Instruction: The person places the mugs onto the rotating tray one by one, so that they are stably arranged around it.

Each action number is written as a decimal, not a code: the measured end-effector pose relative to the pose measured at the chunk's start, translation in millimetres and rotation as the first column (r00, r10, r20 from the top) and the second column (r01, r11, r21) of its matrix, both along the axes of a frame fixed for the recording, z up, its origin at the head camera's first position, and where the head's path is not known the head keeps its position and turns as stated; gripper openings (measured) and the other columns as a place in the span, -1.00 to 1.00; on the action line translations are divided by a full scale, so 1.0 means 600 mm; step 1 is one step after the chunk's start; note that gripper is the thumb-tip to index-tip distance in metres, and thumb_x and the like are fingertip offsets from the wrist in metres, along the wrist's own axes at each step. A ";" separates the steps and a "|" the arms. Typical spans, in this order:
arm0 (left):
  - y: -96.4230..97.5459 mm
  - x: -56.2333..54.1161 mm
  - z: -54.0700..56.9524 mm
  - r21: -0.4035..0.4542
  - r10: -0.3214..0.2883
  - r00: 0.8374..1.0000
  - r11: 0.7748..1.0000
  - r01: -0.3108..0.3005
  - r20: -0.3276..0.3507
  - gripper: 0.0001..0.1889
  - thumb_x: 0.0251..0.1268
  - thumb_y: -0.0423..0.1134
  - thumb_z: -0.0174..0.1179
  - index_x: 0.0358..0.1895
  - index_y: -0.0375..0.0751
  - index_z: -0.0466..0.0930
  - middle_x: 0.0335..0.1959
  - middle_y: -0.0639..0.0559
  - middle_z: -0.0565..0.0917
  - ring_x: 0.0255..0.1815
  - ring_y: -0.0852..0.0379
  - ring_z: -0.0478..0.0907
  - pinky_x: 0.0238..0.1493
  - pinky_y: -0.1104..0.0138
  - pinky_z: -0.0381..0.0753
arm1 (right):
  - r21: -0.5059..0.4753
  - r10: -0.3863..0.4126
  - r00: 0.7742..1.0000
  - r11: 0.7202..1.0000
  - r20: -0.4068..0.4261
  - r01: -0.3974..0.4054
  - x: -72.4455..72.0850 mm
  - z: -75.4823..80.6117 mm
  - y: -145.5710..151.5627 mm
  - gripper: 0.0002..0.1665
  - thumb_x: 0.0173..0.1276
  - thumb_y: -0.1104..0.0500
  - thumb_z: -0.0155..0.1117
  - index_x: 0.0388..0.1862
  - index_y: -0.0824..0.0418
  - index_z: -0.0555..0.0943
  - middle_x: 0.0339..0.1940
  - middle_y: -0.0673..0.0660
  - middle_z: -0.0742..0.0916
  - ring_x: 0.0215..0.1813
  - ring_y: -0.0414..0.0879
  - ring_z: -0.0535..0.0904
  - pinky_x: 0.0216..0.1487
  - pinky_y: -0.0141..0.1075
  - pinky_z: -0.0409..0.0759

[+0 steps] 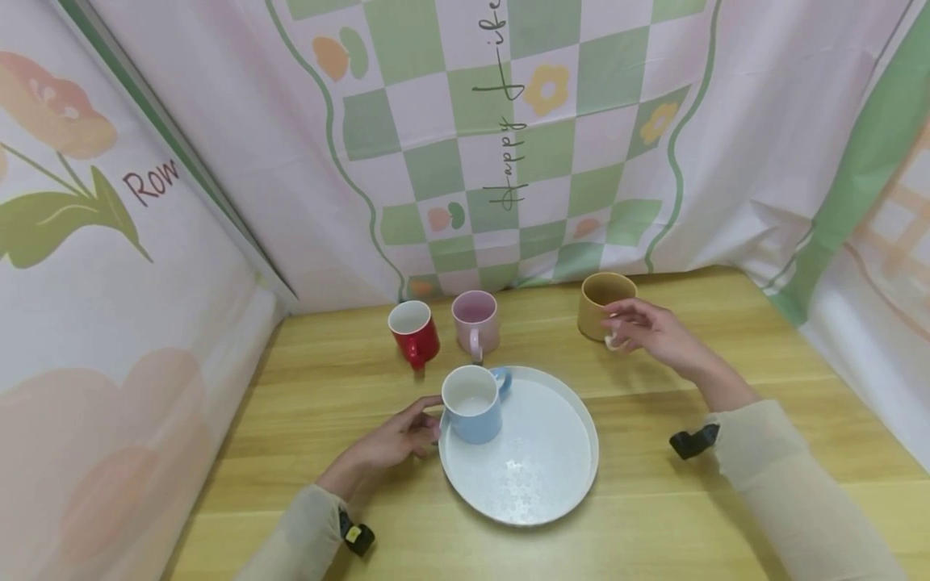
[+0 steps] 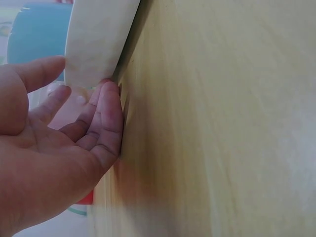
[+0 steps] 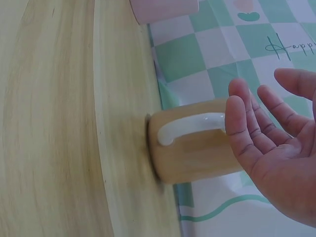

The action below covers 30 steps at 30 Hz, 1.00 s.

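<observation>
A light blue mug [image 1: 474,415] stands upright on the left part of a round white tray [image 1: 538,492]. At the tray's left edge is my left hand [image 1: 398,436], its fingertips right at the rim and its fingers relaxed. The left wrist view shows this hand [image 2: 69,128] palm up, with the tray's side wall [image 2: 98,39] by the fingertips. Farther back on the right, a mustard-yellow mug [image 3: 197,155] with a white handle [image 3: 192,123] stands upright. My right hand [image 1: 650,332] is beside that handle, fingers loosely bent and not wrapped round it.
Behind the tray stand a red mug [image 1: 416,335] and a pink mug [image 1: 477,323], handles toward me. All sit on a wooden table [image 1: 327,387]. A checked curtain [image 1: 501,161] borders the back, and a printed cloth [image 1: 109,339] closes off the left side.
</observation>
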<state>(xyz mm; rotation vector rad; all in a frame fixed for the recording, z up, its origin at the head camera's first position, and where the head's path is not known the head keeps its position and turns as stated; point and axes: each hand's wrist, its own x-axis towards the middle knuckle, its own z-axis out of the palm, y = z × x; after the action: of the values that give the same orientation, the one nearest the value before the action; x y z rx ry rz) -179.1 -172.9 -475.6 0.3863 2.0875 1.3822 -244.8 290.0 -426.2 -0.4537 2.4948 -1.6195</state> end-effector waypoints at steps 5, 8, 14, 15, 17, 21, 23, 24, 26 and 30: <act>0.000 0.000 0.000 0.000 0.003 1.000 1.000 -0.003 -0.001 -0.47 0.56 -0.21 0.00 0.50 0.22 0.20 0.23 -0.17 0.54 0.19 0.00 0.48 0.08 0.16 0.58 | 0.007 -0.029 1.000 1.000 -0.002 0.029 0.004 -0.001 0.007 -0.48 0.58 0.08 0.07 0.35 0.37 0.36 0.10 0.16 0.71 -0.09 -0.02 0.70 -0.06 -0.12 0.73; -0.001 0.000 0.000 0.001 0.002 1.000 1.000 -0.002 -0.003 -0.47 0.56 -0.21 0.01 0.50 0.22 0.20 0.22 -0.18 0.54 0.18 0.00 0.49 0.08 0.16 0.59 | -0.005 -0.038 0.999 0.999 0.002 0.038 0.005 -0.003 0.010 -0.47 0.58 0.09 0.08 0.35 0.39 0.35 0.03 0.06 0.72 -0.11 -0.05 0.70 -0.08 -0.12 0.73; -0.001 0.001 -0.002 0.001 0.000 1.000 1.000 0.000 -0.001 -0.47 0.56 -0.20 0.01 0.50 0.23 0.20 0.21 -0.17 0.54 0.19 0.00 0.49 0.09 0.16 0.59 | -0.002 -0.058 0.998 0.998 -0.002 0.058 0.002 -0.010 0.017 -0.48 0.57 0.08 0.10 0.34 0.37 0.37 0.00 0.13 0.71 -0.12 -0.07 0.70 -0.10 -0.15 0.73; -0.001 0.001 -0.002 0.000 0.000 1.000 1.000 0.000 -0.001 -0.47 0.56 -0.19 0.01 0.50 0.24 0.20 0.21 -0.17 0.54 0.19 0.00 0.49 0.09 0.16 0.59 | 0.004 -0.062 0.998 0.998 -0.003 0.062 0.001 -0.012 0.018 -0.47 0.56 0.08 0.11 0.35 0.36 0.37 0.00 0.15 0.70 -0.12 -0.09 0.70 -0.09 -0.15 0.73; -0.001 0.000 -0.001 -0.001 0.001 1.000 1.000 -0.001 0.002 -0.47 0.56 -0.19 0.01 0.50 0.24 0.20 0.22 -0.17 0.54 0.19 0.00 0.49 0.09 0.16 0.59 | 0.011 -0.072 0.997 0.997 -0.002 0.072 0.001 -0.013 0.019 -0.47 0.55 0.06 0.13 0.34 0.34 0.38 -0.01 0.19 0.70 -0.11 -0.10 0.70 -0.09 -0.16 0.72; -0.001 0.000 -0.001 -0.006 0.005 1.000 1.000 -0.004 0.007 -0.47 0.56 -0.19 0.01 0.50 0.24 0.20 0.22 -0.17 0.53 0.19 0.00 0.49 0.09 0.16 0.59 | 0.006 -0.081 0.997 0.997 -0.002 0.081 0.001 -0.016 0.022 -0.47 0.54 0.05 0.14 0.33 0.32 0.39 -0.01 0.19 0.70 -0.10 -0.09 0.70 -0.09 -0.17 0.72; 0.000 -0.001 -0.001 -0.007 0.006 1.000 1.000 -0.006 0.008 -0.47 0.56 -0.20 0.01 0.51 0.24 0.20 0.23 -0.17 0.53 0.19 0.00 0.49 0.10 0.17 0.58 | -0.001 -0.086 0.996 0.996 -0.001 0.086 0.001 -0.017 0.023 -0.49 0.54 0.06 0.15 0.32 0.32 0.40 0.00 0.17 0.69 -0.09 -0.08 0.70 -0.09 -0.18 0.72; 0.000 -0.001 -0.001 -0.007 0.006 1.000 1.000 -0.006 0.008 -0.47 0.56 -0.20 0.00 0.51 0.23 0.19 0.23 -0.17 0.53 0.19 0.00 0.49 0.10 0.17 0.58 | -0.005 -0.087 0.996 0.996 -0.002 0.087 0.002 -0.017 0.024 -0.49 0.54 0.07 0.15 0.32 0.33 0.39 0.01 0.15 0.68 -0.09 -0.08 0.70 -0.09 -0.18 0.72; 0.000 0.000 0.000 -0.005 0.004 1.000 1.000 -0.004 0.007 -0.47 0.57 -0.21 0.00 0.51 0.21 0.19 0.23 -0.17 0.53 0.18 0.00 0.49 0.10 0.17 0.58 | -0.007 -0.095 0.995 0.995 -0.002 0.095 0.003 -0.018 0.026 -0.50 0.55 0.10 0.13 0.32 0.34 0.39 0.02 0.14 0.67 -0.08 -0.07 0.69 -0.09 -0.18 0.72; 0.001 0.001 0.001 0.000 0.001 1.000 1.000 -0.001 0.002 -0.47 0.57 -0.23 -0.01 0.51 0.19 0.19 0.23 -0.18 0.54 0.18 0.00 0.49 0.10 0.17 0.57 | 0.004 -0.113 0.994 0.994 -0.001 0.113 0.002 -0.020 0.028 -0.52 0.56 0.12 0.11 0.32 0.35 0.38 0.05 0.22 0.63 -0.08 -0.08 0.69 -0.09 -0.18 0.72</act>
<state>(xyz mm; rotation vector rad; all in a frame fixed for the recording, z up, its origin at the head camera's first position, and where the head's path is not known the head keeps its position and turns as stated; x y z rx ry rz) -178.7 -172.1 -474.9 0.3841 2.0866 1.3821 -243.4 307.0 -438.4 -0.3181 2.5668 -1.6530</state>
